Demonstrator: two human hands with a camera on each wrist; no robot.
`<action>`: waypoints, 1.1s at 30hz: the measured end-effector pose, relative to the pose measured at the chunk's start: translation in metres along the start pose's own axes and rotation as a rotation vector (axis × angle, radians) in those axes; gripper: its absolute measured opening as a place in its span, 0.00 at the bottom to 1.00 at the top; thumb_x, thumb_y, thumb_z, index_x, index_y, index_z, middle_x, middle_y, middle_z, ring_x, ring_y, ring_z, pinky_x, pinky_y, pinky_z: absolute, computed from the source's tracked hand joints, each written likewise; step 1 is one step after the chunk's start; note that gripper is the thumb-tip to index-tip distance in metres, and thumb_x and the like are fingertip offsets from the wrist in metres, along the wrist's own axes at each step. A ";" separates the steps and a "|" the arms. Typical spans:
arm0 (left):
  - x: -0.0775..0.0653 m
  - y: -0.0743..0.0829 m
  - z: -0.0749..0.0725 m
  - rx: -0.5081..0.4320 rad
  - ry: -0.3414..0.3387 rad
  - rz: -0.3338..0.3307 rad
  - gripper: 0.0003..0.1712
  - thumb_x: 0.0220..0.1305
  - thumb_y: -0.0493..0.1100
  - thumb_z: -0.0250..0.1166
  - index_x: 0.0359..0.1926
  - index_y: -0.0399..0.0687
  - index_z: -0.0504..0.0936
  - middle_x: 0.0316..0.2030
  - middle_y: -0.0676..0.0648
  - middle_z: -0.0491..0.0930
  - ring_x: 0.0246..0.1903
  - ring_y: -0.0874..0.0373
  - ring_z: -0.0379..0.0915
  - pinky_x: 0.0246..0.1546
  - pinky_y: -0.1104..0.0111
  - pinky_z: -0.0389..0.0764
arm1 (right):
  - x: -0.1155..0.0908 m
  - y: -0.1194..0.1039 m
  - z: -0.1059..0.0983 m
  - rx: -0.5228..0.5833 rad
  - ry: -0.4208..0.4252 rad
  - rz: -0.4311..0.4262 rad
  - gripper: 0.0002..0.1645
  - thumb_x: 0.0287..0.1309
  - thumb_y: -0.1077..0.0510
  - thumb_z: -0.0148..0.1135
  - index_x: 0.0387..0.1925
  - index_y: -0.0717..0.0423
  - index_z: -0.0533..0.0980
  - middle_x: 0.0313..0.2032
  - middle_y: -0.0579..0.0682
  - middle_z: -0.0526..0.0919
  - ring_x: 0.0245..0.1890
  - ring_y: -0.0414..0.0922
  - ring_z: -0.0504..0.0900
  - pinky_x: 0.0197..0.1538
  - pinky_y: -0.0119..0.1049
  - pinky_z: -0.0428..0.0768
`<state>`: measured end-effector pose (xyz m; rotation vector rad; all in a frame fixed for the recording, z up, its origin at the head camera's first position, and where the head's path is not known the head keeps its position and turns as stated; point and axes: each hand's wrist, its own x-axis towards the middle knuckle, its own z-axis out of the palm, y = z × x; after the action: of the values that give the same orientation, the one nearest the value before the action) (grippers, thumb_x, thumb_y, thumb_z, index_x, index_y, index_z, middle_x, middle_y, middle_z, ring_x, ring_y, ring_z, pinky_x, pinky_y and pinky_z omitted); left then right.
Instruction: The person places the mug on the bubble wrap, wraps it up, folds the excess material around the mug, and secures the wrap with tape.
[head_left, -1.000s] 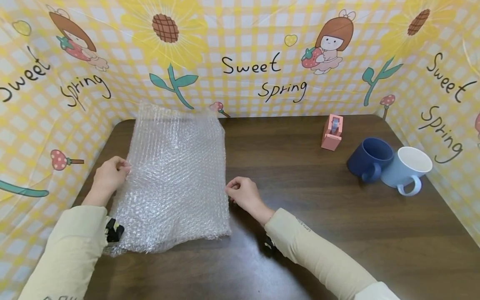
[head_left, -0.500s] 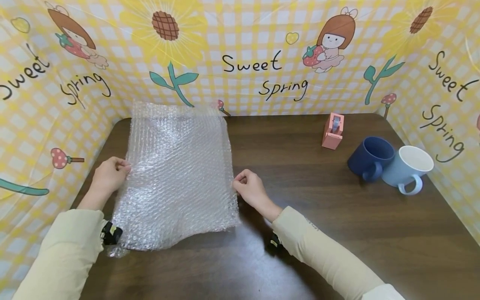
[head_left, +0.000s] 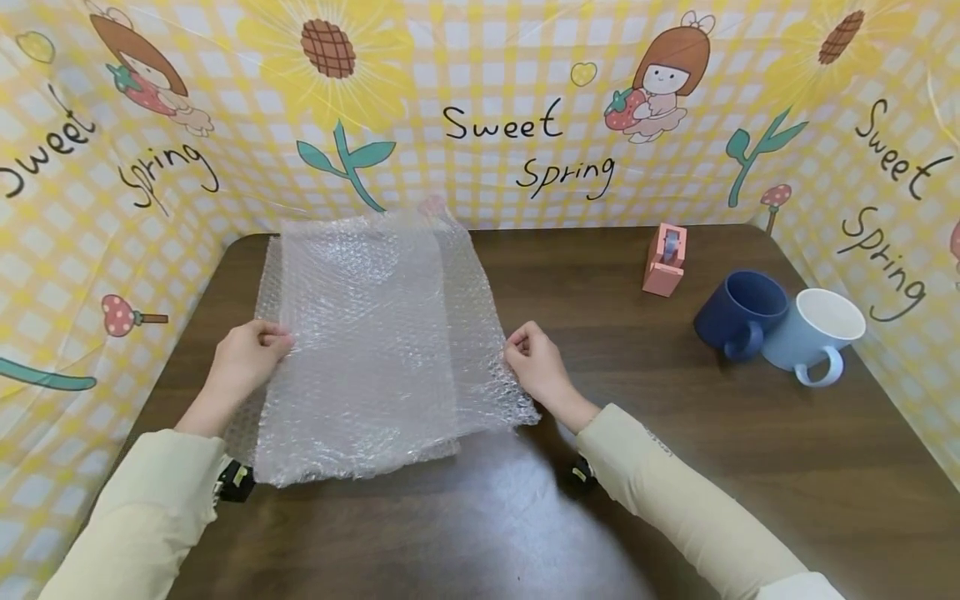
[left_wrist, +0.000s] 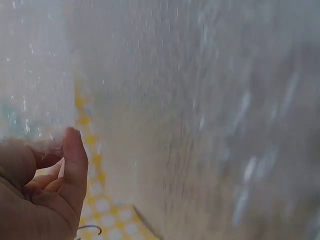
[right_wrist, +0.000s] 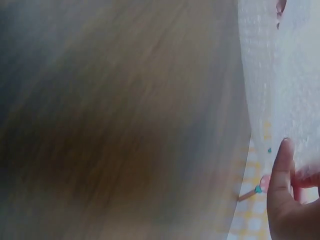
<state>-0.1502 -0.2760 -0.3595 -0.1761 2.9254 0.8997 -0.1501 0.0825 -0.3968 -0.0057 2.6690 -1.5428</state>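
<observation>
A: Where's the bubble wrap (head_left: pixel 360 358)?

B: Over the left half of the bench (head_left: pixel 420 542), between the two hands, its far edge showing against the gingham cloth (head_left: pixel 487 67). Two see-through layers overlap, out of line with each other. Whether that's one folded sheet or two, I can't tell.

A: And the fingers?

B: Both sets are pinching film. The left hand (head_left: pixel 243 362) has the left edge of the upper layer between thumb and fingers; the right hand (head_left: pixel 543 367) nips the right edge of the layer beneath.

A: How would you expect it to handle?

B: Next to no weight, limp but springy, and slick, so one layer could slide over the other. A hard squeeze would probably pop bubbles, and a sharp tug might stretch the film.

A: Best hold, then?

B: Thumb and fingertips on the side edges, one layer to each hand, as they are. The unsupported corners will likely flop.

A: What's well apart on the right?

B: A pink tape dispenser (head_left: pixel 663 262), a navy mug (head_left: pixel 727 321) and, just beside that, a light-blue mug (head_left: pixel 802 337).
</observation>
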 end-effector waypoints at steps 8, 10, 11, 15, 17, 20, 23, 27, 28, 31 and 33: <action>-0.004 0.006 0.018 -0.138 -0.127 -0.031 0.26 0.72 0.44 0.51 0.56 0.20 0.68 0.38 0.31 0.81 0.23 0.70 0.72 0.25 0.73 0.77 | 0.005 0.014 -0.019 -0.126 0.014 -0.022 0.05 0.66 0.61 0.51 0.38 0.60 0.69 0.30 0.53 0.76 0.27 0.44 0.72 0.33 0.31 0.69; -0.006 0.008 0.023 -0.198 -0.159 -0.048 0.25 0.71 0.43 0.51 0.55 0.20 0.68 0.34 0.37 0.82 0.23 0.71 0.72 0.26 0.74 0.78 | 0.007 0.018 -0.024 -0.147 0.025 -0.030 0.05 0.67 0.61 0.50 0.39 0.61 0.69 0.30 0.55 0.77 0.26 0.44 0.72 0.32 0.31 0.69; -0.007 0.010 0.025 -0.233 -0.174 -0.057 0.25 0.71 0.42 0.52 0.55 0.19 0.68 0.32 0.41 0.82 0.23 0.71 0.72 0.26 0.75 0.79 | 0.008 0.021 -0.026 -0.159 0.028 -0.039 0.05 0.67 0.61 0.50 0.39 0.61 0.69 0.30 0.55 0.77 0.25 0.44 0.72 0.31 0.31 0.69; -0.013 0.016 0.034 -0.328 -0.223 -0.064 0.23 0.70 0.38 0.53 0.54 0.16 0.66 0.29 0.49 0.81 0.22 0.72 0.73 0.27 0.76 0.81 | 0.013 0.030 -0.034 -0.202 0.045 -0.076 0.05 0.68 0.62 0.50 0.39 0.62 0.69 0.28 0.57 0.77 0.21 0.44 0.73 0.28 0.32 0.69; -0.016 0.020 0.038 -0.364 -0.248 -0.072 0.23 0.69 0.36 0.53 0.53 0.15 0.66 0.28 0.50 0.81 0.22 0.71 0.74 0.28 0.77 0.81 | 0.016 0.034 -0.038 -0.233 0.056 -0.091 0.05 0.68 0.62 0.50 0.40 0.62 0.68 0.29 0.58 0.78 0.21 0.45 0.73 0.27 0.33 0.70; -0.018 0.026 0.044 -0.392 -0.281 -0.081 0.23 0.68 0.36 0.55 0.53 0.16 0.66 0.28 0.50 0.81 0.23 0.70 0.74 0.28 0.77 0.81 | 0.021 0.040 -0.043 -0.283 0.076 -0.090 0.06 0.69 0.61 0.51 0.40 0.61 0.69 0.31 0.59 0.79 0.25 0.48 0.75 0.31 0.37 0.71; -0.020 0.031 0.050 -0.418 -0.315 -0.091 0.22 0.67 0.36 0.56 0.53 0.17 0.66 0.28 0.50 0.82 0.24 0.70 0.75 0.30 0.76 0.82 | 0.024 0.044 -0.048 -0.312 0.094 -0.065 0.06 0.69 0.60 0.51 0.41 0.60 0.69 0.33 0.59 0.80 0.29 0.50 0.76 0.35 0.41 0.73; -0.020 0.037 0.057 -0.441 -0.353 -0.096 0.21 0.67 0.36 0.57 0.51 0.19 0.67 0.27 0.52 0.82 0.25 0.69 0.76 0.31 0.76 0.82 | 0.027 0.048 -0.054 -0.331 0.112 -0.038 0.07 0.69 0.59 0.51 0.42 0.59 0.70 0.35 0.60 0.81 0.32 0.52 0.76 0.37 0.43 0.74; -0.020 0.038 0.059 -0.447 -0.362 -0.096 0.21 0.66 0.36 0.58 0.51 0.19 0.67 0.27 0.53 0.82 0.25 0.69 0.76 0.31 0.76 0.82 | 0.027 0.049 -0.055 -0.336 0.117 -0.035 0.07 0.69 0.59 0.51 0.42 0.59 0.70 0.36 0.60 0.81 0.32 0.52 0.76 0.37 0.44 0.74; -0.020 0.041 0.063 -0.458 -0.392 -0.104 0.21 0.66 0.36 0.59 0.50 0.20 0.68 0.25 0.55 0.81 0.24 0.69 0.76 0.30 0.77 0.81 | 0.029 0.052 -0.058 -0.357 0.129 -0.034 0.07 0.69 0.58 0.51 0.42 0.59 0.71 0.37 0.59 0.82 0.33 0.52 0.77 0.38 0.44 0.74; -0.019 0.042 0.066 -0.461 -0.410 -0.119 0.21 0.66 0.37 0.59 0.50 0.20 0.68 0.24 0.55 0.81 0.24 0.69 0.76 0.30 0.77 0.81 | 0.029 0.054 -0.060 -0.364 0.137 -0.031 0.08 0.69 0.58 0.52 0.42 0.58 0.72 0.37 0.59 0.82 0.34 0.52 0.78 0.38 0.45 0.75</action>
<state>-0.1343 -0.2026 -0.3881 -0.1640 2.2786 1.3857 -0.1811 0.1607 -0.4146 0.0434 3.0313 -1.0788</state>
